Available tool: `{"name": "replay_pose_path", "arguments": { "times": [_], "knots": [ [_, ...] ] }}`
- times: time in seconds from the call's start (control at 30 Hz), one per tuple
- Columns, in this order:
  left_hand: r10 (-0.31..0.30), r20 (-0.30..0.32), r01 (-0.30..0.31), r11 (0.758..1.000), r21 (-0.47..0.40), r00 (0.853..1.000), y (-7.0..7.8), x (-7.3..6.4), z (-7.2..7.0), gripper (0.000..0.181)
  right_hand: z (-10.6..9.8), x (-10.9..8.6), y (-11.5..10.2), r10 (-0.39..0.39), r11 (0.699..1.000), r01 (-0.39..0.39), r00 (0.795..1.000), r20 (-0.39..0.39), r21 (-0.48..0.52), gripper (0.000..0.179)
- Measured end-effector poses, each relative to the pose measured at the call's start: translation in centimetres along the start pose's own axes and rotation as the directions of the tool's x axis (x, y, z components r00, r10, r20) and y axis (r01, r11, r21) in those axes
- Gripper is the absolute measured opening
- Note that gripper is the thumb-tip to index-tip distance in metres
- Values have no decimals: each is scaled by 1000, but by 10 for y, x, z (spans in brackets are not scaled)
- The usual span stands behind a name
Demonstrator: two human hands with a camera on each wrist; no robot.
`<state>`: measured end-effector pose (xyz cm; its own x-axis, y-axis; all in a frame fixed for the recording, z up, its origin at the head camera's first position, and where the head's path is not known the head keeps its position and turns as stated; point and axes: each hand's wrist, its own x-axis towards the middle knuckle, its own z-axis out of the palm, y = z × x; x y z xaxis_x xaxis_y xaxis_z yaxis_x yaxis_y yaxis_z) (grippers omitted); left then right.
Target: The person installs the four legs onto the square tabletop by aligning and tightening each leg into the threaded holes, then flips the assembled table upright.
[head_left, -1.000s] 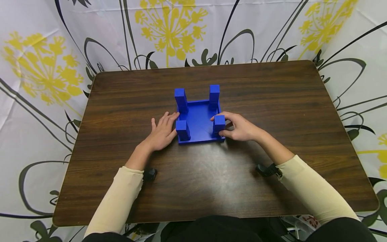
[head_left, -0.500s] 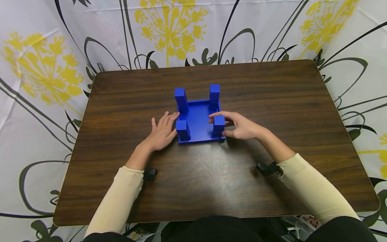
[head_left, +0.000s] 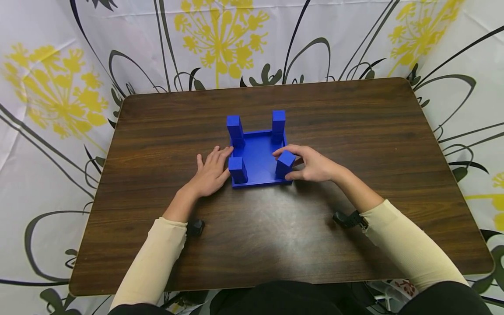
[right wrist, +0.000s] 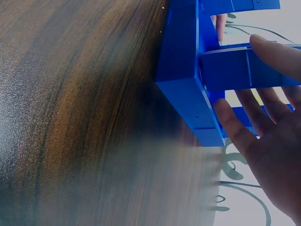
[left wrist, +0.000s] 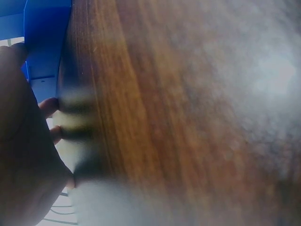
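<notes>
A blue square base (head_left: 257, 159) with a low rim lies on the table, a blue post standing at each corner. My right hand (head_left: 313, 165) pinches the near right post (head_left: 285, 164) between thumb and fingers; this post stands turned at an angle to the rim. In the right wrist view the thumb lies along one side of that post (right wrist: 225, 69). On the other side, my left hand (head_left: 212, 175) lies with fingers spread, touching the base's left side. The near left post (head_left: 238, 169) and both far posts (head_left: 235, 130) stand square to the rim.
The brown wood table (head_left: 157, 144) reaches well out on all sides of the base. A white cloth (head_left: 138, 35) with yellow and grey plant prints hangs behind and beside it. A black wrist device (head_left: 348, 219) sits at the right wrist.
The near right post has turned from square with the rim to an angle. My right fingers shifted slightly around it; the left hand and the base have stayed put.
</notes>
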<state>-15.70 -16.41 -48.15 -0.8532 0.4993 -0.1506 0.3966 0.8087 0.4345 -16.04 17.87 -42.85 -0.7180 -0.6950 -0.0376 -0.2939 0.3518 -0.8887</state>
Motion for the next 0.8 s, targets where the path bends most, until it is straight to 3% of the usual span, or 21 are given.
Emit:
{"name": "replay_pose_path", "arguments": {
  "times": [0.57,0.8],
  "knots": [
    [4,1,-4,1000,-7,1000,2,0,-2,61,3,2,2,-20,1000,18,996,-88,-18,44],
    [-7,1,7,1000,0,1000,0,-1,0,61,4,2,3,-31,998,25,994,-102,-60,47]
  ]
}}
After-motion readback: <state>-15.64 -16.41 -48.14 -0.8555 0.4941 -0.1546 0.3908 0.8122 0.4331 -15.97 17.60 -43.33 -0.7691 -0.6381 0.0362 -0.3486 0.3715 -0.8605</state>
